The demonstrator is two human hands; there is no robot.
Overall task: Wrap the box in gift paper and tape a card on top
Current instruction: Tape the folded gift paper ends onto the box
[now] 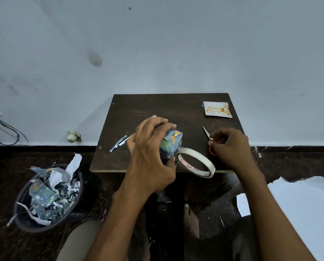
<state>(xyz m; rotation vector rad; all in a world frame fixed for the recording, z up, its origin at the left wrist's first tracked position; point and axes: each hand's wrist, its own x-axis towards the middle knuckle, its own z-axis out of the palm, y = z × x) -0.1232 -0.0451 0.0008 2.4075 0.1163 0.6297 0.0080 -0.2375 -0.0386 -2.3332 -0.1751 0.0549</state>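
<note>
Left hand [150,147] is clamped over the wrapped box [171,145], fingers curled across its top and far side, holding it on the table [157,106]; only the box's right face, in blue-green gift paper with a yellow mark, shows past the fingers. Right hand [230,146] is closed on the scissors [209,138], orange handle under the fingers, blades pointing away from the person. The tape roll [196,162] sits between the 2 hands, touching the box's near right corner and overhanging the table's near edge. The card [217,109] lies beyond the right hand, well apart from the box. A paper scrap [119,143] lies just left of the left hand. A bin [46,196] of paper offcuts stands on the floor, further left.
</note>
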